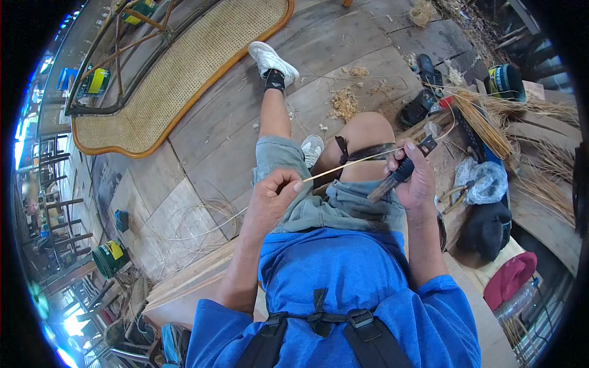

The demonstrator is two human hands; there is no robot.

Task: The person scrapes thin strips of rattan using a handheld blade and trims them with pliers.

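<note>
Pinching the strip (334,170) in the left hand (274,197), slanting forward-right toward the tool (383,187) gripped in the right hand (418,180).

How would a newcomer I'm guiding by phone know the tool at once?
Find the blue shirt, then the right hand, raised over the lap. The tool is in that hand: straight, black along its upper part, with a brown wooden lower end. Unlike the long, pale, thin strip held in the left hand, it is stubby and dark.
</note>
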